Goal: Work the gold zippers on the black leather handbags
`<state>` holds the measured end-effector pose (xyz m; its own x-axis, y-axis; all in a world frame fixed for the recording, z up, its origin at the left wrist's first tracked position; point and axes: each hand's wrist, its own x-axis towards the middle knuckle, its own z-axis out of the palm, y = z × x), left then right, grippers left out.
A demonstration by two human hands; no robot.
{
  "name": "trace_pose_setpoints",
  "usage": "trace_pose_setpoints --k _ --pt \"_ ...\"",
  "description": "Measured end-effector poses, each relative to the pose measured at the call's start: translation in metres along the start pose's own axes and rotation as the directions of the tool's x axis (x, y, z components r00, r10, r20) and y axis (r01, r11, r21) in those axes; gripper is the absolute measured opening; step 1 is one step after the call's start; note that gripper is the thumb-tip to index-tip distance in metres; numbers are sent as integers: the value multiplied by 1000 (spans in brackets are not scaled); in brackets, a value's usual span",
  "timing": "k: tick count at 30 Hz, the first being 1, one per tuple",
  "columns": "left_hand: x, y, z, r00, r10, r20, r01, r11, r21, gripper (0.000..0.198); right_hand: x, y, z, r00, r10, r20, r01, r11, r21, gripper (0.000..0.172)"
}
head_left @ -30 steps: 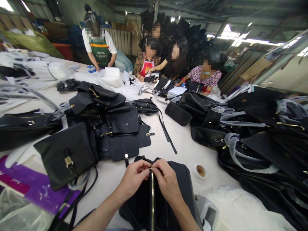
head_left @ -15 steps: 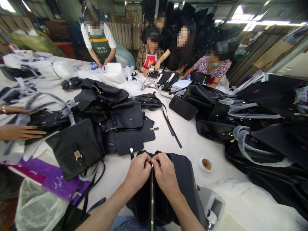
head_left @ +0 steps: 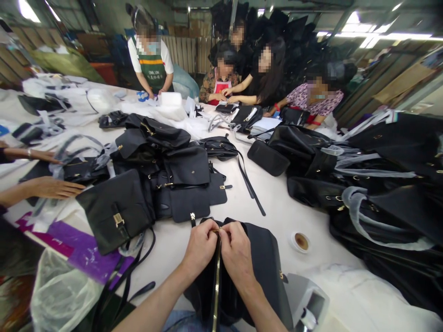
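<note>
A black bag (head_left: 265,258) with a gold metal zipper (head_left: 217,281) stands right in front of me, its flap spread to the right. At the zipper's far end, my left hand (head_left: 202,244) is closed in a pinch. Close against it, my right hand (head_left: 236,246) pinches the same spot, thumb and fingers pressed together. Both hold the zipper end of the bag; the exact bit between the fingertips is hidden. A gold clasp (head_left: 282,275) shows on the flap's right edge.
Black bags (head_left: 117,210) pile up ahead on the left, and more bags (head_left: 380,193) on the right. A small round tub (head_left: 300,242) and a grey tape dispenser (head_left: 308,299) stand to my right. A co-worker's hands (head_left: 51,188) reach in from the left; several people work across the table.
The whole view has shifted slightly, moving the scene a little to the right. My two hands keep their pinch at the zipper end. The co-worker's hand at left rests by the bags.
</note>
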<state>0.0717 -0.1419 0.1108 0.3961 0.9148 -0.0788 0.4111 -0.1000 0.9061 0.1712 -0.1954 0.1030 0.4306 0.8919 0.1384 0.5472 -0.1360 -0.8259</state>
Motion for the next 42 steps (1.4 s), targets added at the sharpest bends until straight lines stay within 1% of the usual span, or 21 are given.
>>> trace_pose_setpoints --k 3,6,10,12,14,16,18,20,22,24,26,28,31,33,35,38,40,42 --pt "0 -2 1 1000 -7 3 7 1000 -10 20 0 0 2 1000 2 -5 -2 1000 13 17" --pt "0 -6 0 998 -47 52 51 995 -81 21 1 2 2 1000 1 -23 0 999 35 17" --pt "-3 -11 -6 986 -130 107 154 954 -259 20 2 6 1 999 32 -41 -30 998 63 17" --pt "-6 -12 -10 978 -185 99 206 937 -282 20 2 7 0 998 54 -38 -50 995 85 18" --pt "-9 -11 -13 980 -187 70 198 949 -245 15 1 6 0 998 61 -28 -58 994 98 18" --pt "-11 -9 -13 991 -135 23 137 971 -197 11 0 5 0 998 57 -27 -54 993 105 18" --pt "-11 -7 -10 997 -75 -13 72 986 -149 12 0 5 0 999 46 -15 -44 992 121 18" --pt "-9 -6 -7 999 -50 -15 47 990 -134 14 0 6 -1 999 37 13 -39 989 143 19" --pt "-6 -6 -4 998 -69 11 70 982 -174 14 0 7 -4 999 29 44 -36 987 154 20" --pt "-4 -8 -3 993 -114 38 120 964 -236 14 0 9 -7 998 18 60 -27 988 155 20" --pt "-3 -9 -3 990 -133 44 139 957 -253 13 0 10 -10 996 -12 84 -1 988 157 20" --pt "-2 -10 -3 995 -98 9 97 975 -197 12 0 9 -12 991 -58 125 38 987 157 18" --pt "0 -10 -5 999 15 -52 -16 1000 -19 12 2 11 -10 977 -143 161 121 983 141 14" --pt "2 -11 -4 993 95 -66 -87 990 111 14 3 13 -7 973 -188 136 173 978 114 16" --pt "4 -12 -2 984 165 -61 -147 960 237 17 4 16 -4 976 -195 100 187 979 84 20" --pt "6 -13 2 972 232 -34 -203 905 373 21 5 17 -1 990 -108 88 102 993 67 21" --pt "7 -14 3 969 248 -12 -221 883 414 21 5 16 -2 994 -22 106 14 997 75 21" --pt "9 -13 3 967 253 15 -234 867 440 21 6 15 -3 991 37 130 -49 995 86 20"
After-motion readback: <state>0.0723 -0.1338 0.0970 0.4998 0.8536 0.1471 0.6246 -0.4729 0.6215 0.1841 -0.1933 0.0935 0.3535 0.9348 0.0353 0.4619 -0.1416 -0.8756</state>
